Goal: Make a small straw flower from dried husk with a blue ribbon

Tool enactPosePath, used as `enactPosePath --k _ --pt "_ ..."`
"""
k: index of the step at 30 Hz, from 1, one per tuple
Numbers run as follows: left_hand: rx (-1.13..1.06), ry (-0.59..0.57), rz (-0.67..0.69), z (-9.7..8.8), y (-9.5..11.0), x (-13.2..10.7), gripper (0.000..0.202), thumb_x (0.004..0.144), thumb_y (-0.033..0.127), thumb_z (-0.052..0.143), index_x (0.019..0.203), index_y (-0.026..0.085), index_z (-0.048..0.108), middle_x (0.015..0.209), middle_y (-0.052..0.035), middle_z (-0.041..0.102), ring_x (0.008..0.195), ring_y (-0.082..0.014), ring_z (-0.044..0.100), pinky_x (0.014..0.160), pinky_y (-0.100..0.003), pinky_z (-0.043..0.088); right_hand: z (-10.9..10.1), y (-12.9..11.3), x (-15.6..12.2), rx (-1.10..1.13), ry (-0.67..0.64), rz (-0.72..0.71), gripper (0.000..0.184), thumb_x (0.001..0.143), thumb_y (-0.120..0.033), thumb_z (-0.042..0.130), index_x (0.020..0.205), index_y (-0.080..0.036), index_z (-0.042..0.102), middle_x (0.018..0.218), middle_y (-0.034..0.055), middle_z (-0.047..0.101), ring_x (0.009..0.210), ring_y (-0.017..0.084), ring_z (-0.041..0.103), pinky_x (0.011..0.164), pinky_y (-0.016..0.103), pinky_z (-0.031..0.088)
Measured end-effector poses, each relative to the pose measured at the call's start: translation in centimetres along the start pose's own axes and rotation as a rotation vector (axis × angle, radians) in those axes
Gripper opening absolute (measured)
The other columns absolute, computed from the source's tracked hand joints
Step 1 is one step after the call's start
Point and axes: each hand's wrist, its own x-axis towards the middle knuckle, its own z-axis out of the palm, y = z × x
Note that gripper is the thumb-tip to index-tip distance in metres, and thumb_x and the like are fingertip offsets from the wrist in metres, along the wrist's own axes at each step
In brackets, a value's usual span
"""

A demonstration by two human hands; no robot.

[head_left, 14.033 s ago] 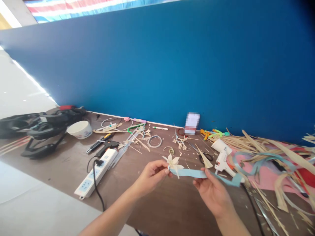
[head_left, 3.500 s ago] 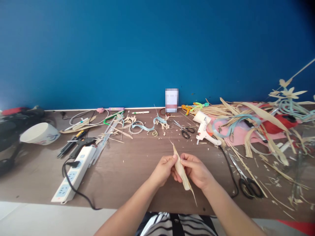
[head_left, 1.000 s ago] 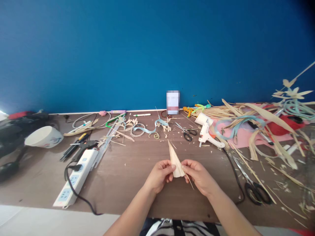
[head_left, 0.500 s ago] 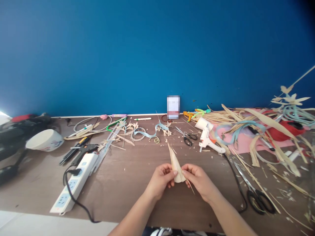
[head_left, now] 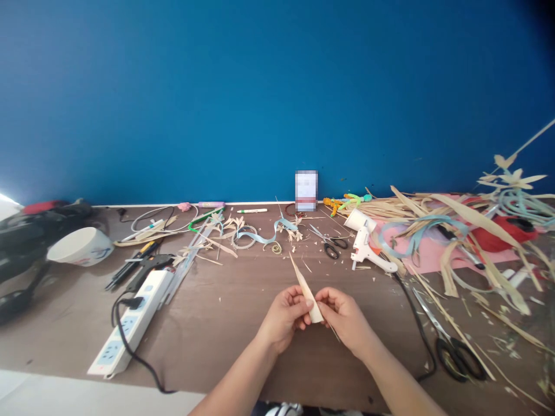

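Between my hands, over the front middle of the table, is a pale dried husk piece [head_left: 307,292], narrow and pointed at its far end and wider near me. My left hand [head_left: 288,315] pinches its left side, thumb on top. My right hand [head_left: 342,318] closes on its right edge, with a thin strand sticking out below the fingers. Beyond them lie small scissors [head_left: 330,242] with black handles and a white glue gun [head_left: 368,251]. Large black-handled scissors [head_left: 453,346] rest to the right of my right hand.
A white power strip [head_left: 132,323] and a black glue gun [head_left: 150,271] lie on the left, near a white bowl [head_left: 80,248]. Husk strips [head_left: 411,202], blue ribbon and pink paper [head_left: 427,263] crowd the right. A blue wall [head_left: 217,104] stands behind the table [head_left: 208,341].
The husk piece now looks narrower, its right side turned in, and its tip leans further left. My right hand has shifted slightly left, closer to my left hand.
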Motion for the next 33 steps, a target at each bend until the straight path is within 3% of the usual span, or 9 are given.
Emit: enactPosePath --k 8,12,16,21,33 --pt "0.105 0.101 0.041 -0.08 0.02 0.02 0.023 0.061 0.028 0.068 0.069 0.011 0.055 0.054 0.0018 0.052 0.043 -0.0042 0.045 0.034 -0.013 0.030 -0.35 -0.18 0.02 -0.062 -0.006 0.014 0.027 0.080 -0.039 0.045 0.072 -0.017 0.057 0.062 -0.0011 0.053 0.055 0.011 0.046 0.051 0.021 0.037" --pt "0.135 0.117 0.049 -0.21 0.09 0.10 0.023 0.061 0.028 0.068 0.069 0.012 0.054 0.051 0.0029 0.051 0.041 -0.0043 0.043 0.034 -0.013 0.029 -0.28 -0.12 -0.01 -0.138 0.017 -0.001 0.024 0.072 -0.038 0.056 0.063 -0.016 0.053 0.056 -0.0034 0.049 0.052 0.009 0.042 0.050 0.021 0.034" --pt "0.128 0.092 0.027 -0.22 0.13 0.14 0.023 0.060 0.029 0.068 0.066 0.012 0.053 0.046 0.0047 0.047 0.037 -0.0034 0.039 0.034 -0.014 0.027 0.10 -0.17 0.00 -0.006 -0.024 0.115 0.029 0.069 -0.040 0.059 0.056 -0.016 0.047 0.047 -0.0052 0.047 0.045 0.007 0.039 0.046 0.020 0.031" --pt "0.139 0.046 -0.015 -0.08 0.39 0.05 0.022 0.062 0.030 0.067 0.064 0.011 0.056 0.045 0.0033 0.048 0.038 -0.0036 0.039 0.035 -0.014 0.027 0.19 -0.37 -0.09 0.149 -0.067 0.205 0.030 0.067 -0.042 0.061 0.057 -0.015 0.052 0.048 -0.0025 0.054 0.045 0.008 0.045 0.048 0.021 0.034" --pt "0.209 0.073 0.009 -0.30 0.71 -0.06 0.022 0.058 0.028 0.068 0.060 0.011 0.056 0.044 0.0039 0.046 0.038 -0.0041 0.037 0.037 -0.017 0.028 0.21 -0.33 -0.17 0.151 -0.113 0.250 0.033 0.066 -0.044 0.062 0.057 -0.014 0.053 0.048 -0.0026 0.055 0.044 0.007 0.048 0.047 0.020 0.034"
